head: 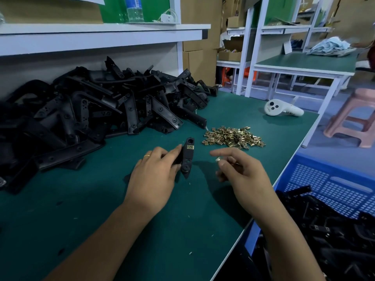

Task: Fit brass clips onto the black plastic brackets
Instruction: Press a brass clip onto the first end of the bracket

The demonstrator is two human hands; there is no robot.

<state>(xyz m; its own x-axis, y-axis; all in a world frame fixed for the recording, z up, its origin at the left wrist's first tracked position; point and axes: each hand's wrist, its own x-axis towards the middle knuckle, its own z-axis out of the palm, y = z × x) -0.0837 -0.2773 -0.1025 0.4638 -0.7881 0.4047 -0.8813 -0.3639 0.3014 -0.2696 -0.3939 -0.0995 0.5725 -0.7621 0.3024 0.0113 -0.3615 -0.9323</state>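
My left hand grips a black plastic bracket above the green mat, its long side pointing away from me. One brass clip sits fitted near the bracket's far end. My right hand hovers just right of the bracket, index finger stretched toward it, and pinches a small brass clip between thumb and fingers. A loose heap of brass clips lies on the mat beyond my right hand.
A big pile of black brackets fills the table's left and back. A blue perforated crate with black brackets stands at the right, below the table edge. A white controller lies at the far right corner. A pink stool stands beyond.
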